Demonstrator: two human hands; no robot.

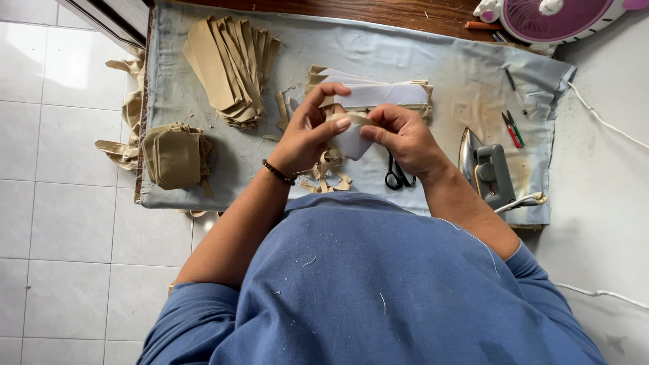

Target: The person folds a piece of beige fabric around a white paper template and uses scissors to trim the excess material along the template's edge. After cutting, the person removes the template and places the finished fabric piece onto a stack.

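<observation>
over near edge of table [433, 61], my left hand [307, 135] and right hand [404, 137] both pinch white fabric piece [353, 140]; scissors [397, 174] just right.

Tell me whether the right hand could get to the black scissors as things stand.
Probably yes: the scissors lie uncovered on the cloth just below the right hand, though it is pinching a pale fabric piece.
</observation>
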